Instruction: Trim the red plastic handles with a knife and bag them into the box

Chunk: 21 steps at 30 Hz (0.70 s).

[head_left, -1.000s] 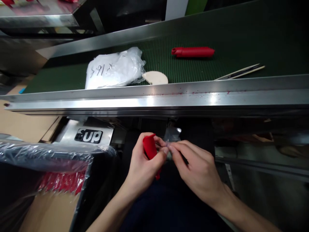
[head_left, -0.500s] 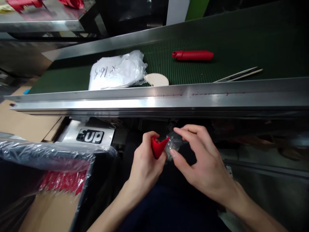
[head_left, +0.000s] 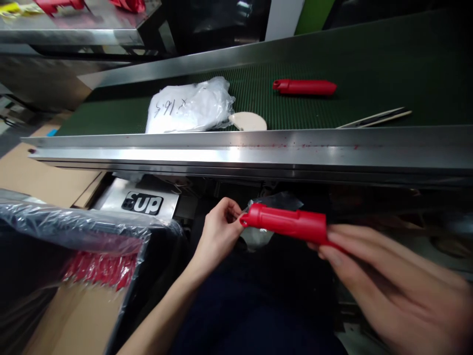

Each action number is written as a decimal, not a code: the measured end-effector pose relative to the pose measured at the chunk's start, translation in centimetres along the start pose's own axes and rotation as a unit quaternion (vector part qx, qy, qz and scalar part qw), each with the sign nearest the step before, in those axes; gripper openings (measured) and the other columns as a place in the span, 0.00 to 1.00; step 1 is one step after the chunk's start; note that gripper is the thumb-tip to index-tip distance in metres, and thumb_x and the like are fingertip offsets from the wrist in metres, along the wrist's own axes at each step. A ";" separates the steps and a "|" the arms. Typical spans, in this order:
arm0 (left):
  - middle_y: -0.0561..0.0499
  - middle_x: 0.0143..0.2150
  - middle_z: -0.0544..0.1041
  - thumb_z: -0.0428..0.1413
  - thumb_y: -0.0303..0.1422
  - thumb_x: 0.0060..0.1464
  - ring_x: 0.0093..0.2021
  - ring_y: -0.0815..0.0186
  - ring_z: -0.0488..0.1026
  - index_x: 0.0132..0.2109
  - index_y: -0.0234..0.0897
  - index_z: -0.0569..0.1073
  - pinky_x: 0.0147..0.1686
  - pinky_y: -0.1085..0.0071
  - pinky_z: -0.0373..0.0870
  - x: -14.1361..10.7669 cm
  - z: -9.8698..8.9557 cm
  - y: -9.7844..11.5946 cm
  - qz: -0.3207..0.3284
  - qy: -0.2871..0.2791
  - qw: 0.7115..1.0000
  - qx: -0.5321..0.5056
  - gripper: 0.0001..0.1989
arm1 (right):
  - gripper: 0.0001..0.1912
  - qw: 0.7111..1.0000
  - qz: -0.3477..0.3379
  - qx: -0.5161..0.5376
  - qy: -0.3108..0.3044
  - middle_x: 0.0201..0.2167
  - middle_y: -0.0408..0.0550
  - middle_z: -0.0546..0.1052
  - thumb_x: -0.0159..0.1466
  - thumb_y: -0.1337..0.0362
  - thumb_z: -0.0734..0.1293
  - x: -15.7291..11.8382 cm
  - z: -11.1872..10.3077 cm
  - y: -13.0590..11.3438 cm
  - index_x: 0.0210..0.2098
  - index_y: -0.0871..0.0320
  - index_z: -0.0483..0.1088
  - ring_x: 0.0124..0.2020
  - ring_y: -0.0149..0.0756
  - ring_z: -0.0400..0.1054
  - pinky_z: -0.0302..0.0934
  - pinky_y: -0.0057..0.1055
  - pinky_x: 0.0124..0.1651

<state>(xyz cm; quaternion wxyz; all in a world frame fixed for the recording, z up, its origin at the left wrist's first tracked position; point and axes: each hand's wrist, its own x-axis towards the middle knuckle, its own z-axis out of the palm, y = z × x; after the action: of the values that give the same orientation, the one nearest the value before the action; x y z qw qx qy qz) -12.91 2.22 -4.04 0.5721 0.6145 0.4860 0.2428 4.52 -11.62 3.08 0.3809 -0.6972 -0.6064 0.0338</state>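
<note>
In my right hand (head_left: 391, 281) is a red plastic tube-shaped part (head_left: 290, 223), gripped at its right end between thumb and fingers. It lies nearly level, with its small holed end close to my left fingertips. My left hand (head_left: 219, 229) is closed in a pinch on the edge of a clear plastic bag (head_left: 283, 200). The bag hangs behind and below the red part, which hides some of it. From this angle I cannot tell whether the part's tip is inside the bag.
A second red part (head_left: 305, 87) rests on the green conveyor belt (head_left: 254, 98), beside a white plastic-wrapped packet (head_left: 185, 108), a beige disc (head_left: 249, 121) and tweezers (head_left: 375, 118). At lower left, a lined box (head_left: 138, 261) holds several bagged red parts. A phone (head_left: 142, 203) lies near it.
My left hand had the red part and now pinches the bag. My right hand has taken the red part and moved right and toward me. The view has shifted slightly left.
</note>
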 end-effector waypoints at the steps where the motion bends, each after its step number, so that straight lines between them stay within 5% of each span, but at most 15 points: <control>1: 0.54 0.27 0.69 0.56 0.30 0.49 0.27 0.69 0.66 0.32 0.36 0.66 0.26 0.75 0.62 0.1 0.1 -0.1 -0.007 -0.004 1.000 -0.019 0.05 | 0.09 1.000 -0.020 -0.015 -0.002 0.43 0.40 0.77 0.65 0.67 0.68 -0.6 -0.1 0.0 0.45 0.51 0.75 0.38 0.33 0.73 0.66 0.30 0.47; 8: 0.52 0.30 0.73 0.59 0.35 0.54 0.29 0.70 0.67 0.36 0.34 0.74 0.27 0.76 0.63 -1.1 0.8 0.1 -0.009 -0.019 0.998 -0.066 0.08 | 0.17 0.986 -0.146 -0.077 0.011 0.40 0.48 0.79 0.63 0.76 0.67 -1.2 0.8 -0.1 0.50 0.60 0.72 0.37 0.33 0.74 0.71 0.26 0.44; 15: 0.51 0.32 0.74 0.55 0.35 0.60 0.30 0.68 0.69 0.38 0.35 0.73 0.30 0.74 0.65 -2.0 1.3 0.6 0.053 0.011 0.997 -0.053 0.08 | 0.17 0.946 -0.288 -0.043 -0.145 0.49 0.60 0.75 0.64 0.79 0.61 -1.1 1.2 1.9 0.51 0.69 0.70 0.54 0.47 0.69 0.70 0.41 0.53; 21: 0.48 0.38 0.73 0.52 0.30 0.62 0.37 0.65 0.70 0.40 0.37 0.74 0.36 0.71 0.64 -2.8 1.2 -0.7 0.138 0.060 0.989 0.014 0.05 | 0.18 0.939 -0.304 -0.051 -0.152 0.49 0.58 0.76 0.65 0.79 0.56 -1.0 2.2 2.6 0.51 0.67 0.70 0.52 0.46 0.70 0.70 0.44 0.49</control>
<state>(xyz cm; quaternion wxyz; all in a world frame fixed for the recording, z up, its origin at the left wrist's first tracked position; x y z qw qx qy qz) -13.27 -0.88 -4.22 0.4943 0.6678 0.4335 0.3489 5.31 -11.39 -0.38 0.2400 -0.4849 -0.8409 -0.0089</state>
